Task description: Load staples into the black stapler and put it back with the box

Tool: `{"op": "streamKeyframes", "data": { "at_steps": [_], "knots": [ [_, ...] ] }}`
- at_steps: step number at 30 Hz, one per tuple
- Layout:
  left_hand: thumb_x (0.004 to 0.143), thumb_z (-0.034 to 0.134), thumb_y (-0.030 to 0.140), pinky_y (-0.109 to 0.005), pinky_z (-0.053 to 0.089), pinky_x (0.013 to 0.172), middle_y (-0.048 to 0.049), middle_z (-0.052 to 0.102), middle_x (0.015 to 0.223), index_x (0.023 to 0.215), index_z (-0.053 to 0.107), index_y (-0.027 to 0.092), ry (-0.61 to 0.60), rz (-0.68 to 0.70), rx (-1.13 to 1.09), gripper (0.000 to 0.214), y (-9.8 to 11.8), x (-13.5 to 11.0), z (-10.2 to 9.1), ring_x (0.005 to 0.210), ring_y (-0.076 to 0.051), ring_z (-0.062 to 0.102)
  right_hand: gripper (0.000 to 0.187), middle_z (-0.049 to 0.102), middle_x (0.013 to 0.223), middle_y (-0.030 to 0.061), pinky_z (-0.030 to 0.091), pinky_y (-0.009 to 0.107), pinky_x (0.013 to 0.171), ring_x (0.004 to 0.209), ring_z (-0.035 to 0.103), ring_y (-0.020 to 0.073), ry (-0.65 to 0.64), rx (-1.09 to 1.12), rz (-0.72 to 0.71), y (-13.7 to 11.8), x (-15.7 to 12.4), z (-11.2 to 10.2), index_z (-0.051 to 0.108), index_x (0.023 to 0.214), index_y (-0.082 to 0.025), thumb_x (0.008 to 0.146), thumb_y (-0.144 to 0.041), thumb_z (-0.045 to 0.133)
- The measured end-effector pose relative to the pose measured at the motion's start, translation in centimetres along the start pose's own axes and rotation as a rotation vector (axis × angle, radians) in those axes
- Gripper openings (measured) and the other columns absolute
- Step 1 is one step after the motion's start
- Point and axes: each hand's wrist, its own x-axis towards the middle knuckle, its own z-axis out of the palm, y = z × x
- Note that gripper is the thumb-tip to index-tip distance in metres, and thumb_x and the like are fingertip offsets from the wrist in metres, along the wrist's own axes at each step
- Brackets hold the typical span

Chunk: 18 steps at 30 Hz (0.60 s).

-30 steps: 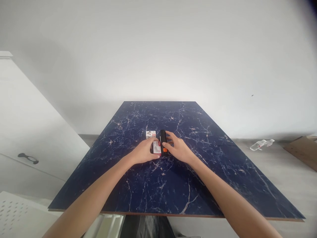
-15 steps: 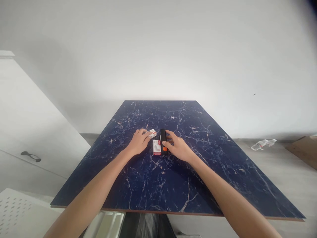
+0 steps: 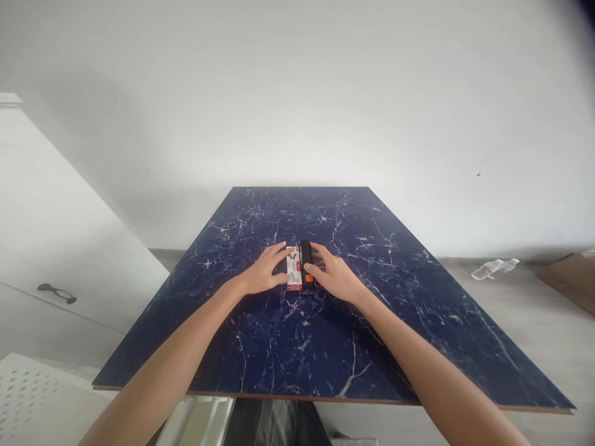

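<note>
Two small red-and-white staple boxes lie end to end on the blue marbled table [image 3: 297, 347]: the near box [image 3: 294, 280] and the far box [image 3: 292, 251]. Right beside them, along their right side, lies a black stapler [image 3: 305, 253] with an orange patch at its near end. My left hand [image 3: 263, 272] is spread at the boxes' left, its thumb at the near box and its fingertips at the far one, partly covering it. My right hand [image 3: 335, 276] grips the stapler, thumb on top and fingers along its right side.
A white cabinet [image 3: 69, 229] with a dark handle stands at the left. Plastic bottles [image 3: 493, 269] lie on the floor to the right, near a brown cardboard box [image 3: 569, 279]. A white wall [image 3: 297, 93] rises behind the table.
The far box, tilted under my left hand before, now sits straight in line with the near box against the stapler. My left fingers have spread apart. My right hand stays put.
</note>
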Motion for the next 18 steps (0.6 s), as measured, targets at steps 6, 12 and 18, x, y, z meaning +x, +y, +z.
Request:
{"op": "streamKeyframes", "data": {
  "at_steps": [6,12,18],
  "knots": [
    [0.069,0.079,0.062,-0.056,0.032,0.114,-0.0124,0.025,0.163,0.160,0.017,0.028,-0.013,-0.034,-0.006,0.116,0.4,0.0,0.3,0.148,-0.041,0.022,0.060,0.063,0.132,0.0106,0.056,0.042,0.090,0.106,0.068,0.0247,0.000,-0.009,0.007,-0.2,0.0,0.0,0.036,0.151,-0.026,0.095,-0.039,0.055],
    [0.066,0.079,0.064,-0.058,0.026,0.116,-0.0127,0.023,0.163,0.161,0.014,0.027,-0.023,-0.034,0.020,0.121,0.1,0.4,0.2,0.148,-0.042,0.020,0.060,0.064,0.131,0.0097,0.055,0.040,0.091,0.105,0.068,0.0241,0.004,-0.031,0.008,-0.2,0.0,0.0,0.036,0.150,-0.026,0.094,-0.038,0.055],
    [0.064,0.075,0.071,-0.056,0.027,0.116,-0.0140,0.025,0.163,0.161,0.014,0.022,-0.038,-0.018,0.055,0.124,1.2,2.1,0.6,0.148,-0.042,0.021,0.068,0.068,0.124,0.0100,0.053,0.041,0.087,0.104,0.068,0.0307,0.126,-0.264,0.062,-0.6,-0.1,-0.3,0.038,0.149,-0.027,0.087,-0.040,0.062]
  ]
}}
